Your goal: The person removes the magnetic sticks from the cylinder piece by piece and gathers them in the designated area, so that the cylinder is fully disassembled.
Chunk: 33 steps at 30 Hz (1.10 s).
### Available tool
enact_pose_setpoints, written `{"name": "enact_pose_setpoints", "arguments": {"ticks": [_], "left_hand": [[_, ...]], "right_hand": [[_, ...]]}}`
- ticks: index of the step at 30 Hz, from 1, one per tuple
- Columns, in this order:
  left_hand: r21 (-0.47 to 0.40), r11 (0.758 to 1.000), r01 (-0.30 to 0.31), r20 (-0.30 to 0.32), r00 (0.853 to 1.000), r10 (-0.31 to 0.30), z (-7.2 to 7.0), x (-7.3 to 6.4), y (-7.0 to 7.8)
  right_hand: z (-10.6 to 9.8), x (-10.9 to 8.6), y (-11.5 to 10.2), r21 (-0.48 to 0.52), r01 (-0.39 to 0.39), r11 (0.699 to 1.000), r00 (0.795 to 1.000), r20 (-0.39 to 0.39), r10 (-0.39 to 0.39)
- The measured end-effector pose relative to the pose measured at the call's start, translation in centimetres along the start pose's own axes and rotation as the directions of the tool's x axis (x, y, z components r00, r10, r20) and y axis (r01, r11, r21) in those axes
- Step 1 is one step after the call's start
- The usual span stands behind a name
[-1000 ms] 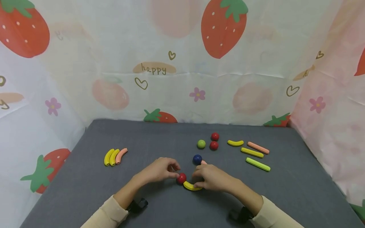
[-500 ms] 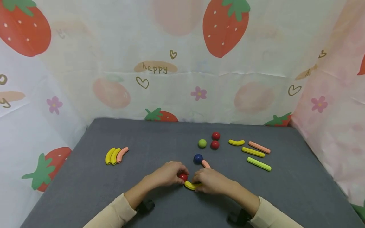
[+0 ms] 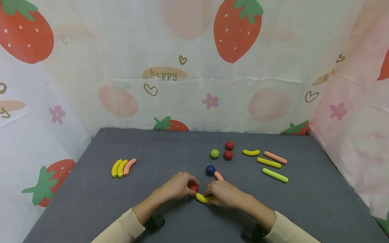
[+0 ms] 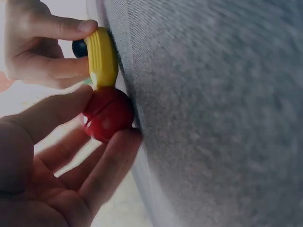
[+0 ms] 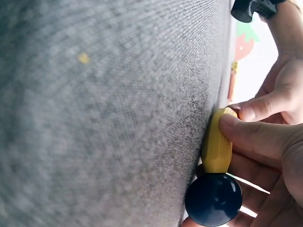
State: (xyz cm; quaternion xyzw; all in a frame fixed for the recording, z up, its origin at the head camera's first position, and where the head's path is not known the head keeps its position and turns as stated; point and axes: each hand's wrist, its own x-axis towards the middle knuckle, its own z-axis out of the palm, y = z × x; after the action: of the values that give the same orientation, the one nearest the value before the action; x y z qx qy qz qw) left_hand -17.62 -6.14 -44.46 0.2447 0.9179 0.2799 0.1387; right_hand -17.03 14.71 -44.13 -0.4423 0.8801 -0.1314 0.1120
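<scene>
My left hand [image 3: 179, 185] pinches a glossy red ball [image 4: 109, 113] between thumb and fingers, low over the grey cloth. Against the ball sits one end of a curved yellow rod [image 4: 102, 59]. My right hand [image 3: 226, 193] holds this rod, with its thumb on the ridged side in the right wrist view. At the rod's other end a dark blue ball [image 5: 214, 199] touches it, while the head view hides that end under my right hand. Just beyond the hand, a blue ball [image 3: 210, 170] adjoins a curved pink rod [image 3: 218, 176], which is partly covered.
Two curved yellow rods [image 3: 116, 168] and a curved pink rod [image 3: 129, 166] lie together at left. Behind the hands are a green ball [image 3: 214, 154] and two red balls [image 3: 228, 155]. To the right lie a short curved yellow rod [image 3: 251, 153] and straight rods [image 3: 275, 175].
My left hand has moved slightly right and its fingers have come around the red ball. My right hand has shifted a little, uncovering more of the pink rod.
</scene>
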Motion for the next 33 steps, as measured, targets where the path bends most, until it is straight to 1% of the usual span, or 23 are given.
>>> {"name": "enact_pose_setpoints", "arguments": {"ticks": [2, 4, 8, 11, 14, 18, 22, 25, 27, 33], "left_hand": [[-0.004, 0.999, 0.036, -0.033, 0.999, -0.036, 0.0, 0.0, 0.0], [-0.003, 0.997, 0.072, -0.075, 0.995, -0.072, -0.2, 0.0, -0.1], [-0.021, 0.991, 0.131, -0.156, 0.979, -0.133, -1.1, 0.0, -0.4], [-0.053, 0.987, 0.153, -0.178, 0.971, -0.160, -1.7, 0.2, -1.0], [-0.069, 0.983, 0.171, -0.185, 0.966, -0.181, -2.0, 0.7, -1.7], [-0.079, 0.979, 0.185, -0.188, 0.962, -0.197, -2.2, 2.0, -2.7], [-0.075, 0.982, 0.173, -0.194, 0.964, -0.185, -2.4, 3.6, -3.3], [-0.068, 0.985, 0.158, -0.207, 0.964, -0.169, -2.4, 4.9, -3.3], [-0.063, 0.986, 0.156, -0.220, 0.961, -0.166, -2.4, 5.7, -3.3], [-0.050, 0.981, 0.188, -0.252, 0.948, -0.195, -2.3, 8.1, -3.0]], "right_hand": [[0.0, 0.0, 0.0, 0.004, 0.003, 1.000, 1.000, -0.006, -0.003], [0.0, 0.0, 0.1, 0.006, 0.007, 1.000, 1.000, -0.010, -0.007], [0.0, -0.1, 0.3, 0.019, 0.002, 1.000, 1.000, -0.003, -0.002], [0.0, -0.1, 0.4, 0.027, -0.009, 1.000, 1.000, 0.009, 0.009], [-0.1, -0.1, 0.5, 0.036, -0.021, 0.999, 1.000, 0.023, 0.020], [-0.1, -0.2, 0.4, 0.043, -0.032, 0.999, 0.999, 0.028, 0.031], [-0.4, -0.4, 0.3, 0.032, -0.030, 0.999, 1.000, 0.000, 0.030], [-0.8, -0.7, 0.4, 0.025, -0.037, 0.999, 0.999, -0.022, 0.038], [-1.1, -0.9, 0.6, 0.023, -0.049, 0.999, 0.998, -0.029, 0.050], [-2.0, -1.6, 1.5, 0.029, -0.077, 0.997, 0.996, -0.047, 0.078]]}}
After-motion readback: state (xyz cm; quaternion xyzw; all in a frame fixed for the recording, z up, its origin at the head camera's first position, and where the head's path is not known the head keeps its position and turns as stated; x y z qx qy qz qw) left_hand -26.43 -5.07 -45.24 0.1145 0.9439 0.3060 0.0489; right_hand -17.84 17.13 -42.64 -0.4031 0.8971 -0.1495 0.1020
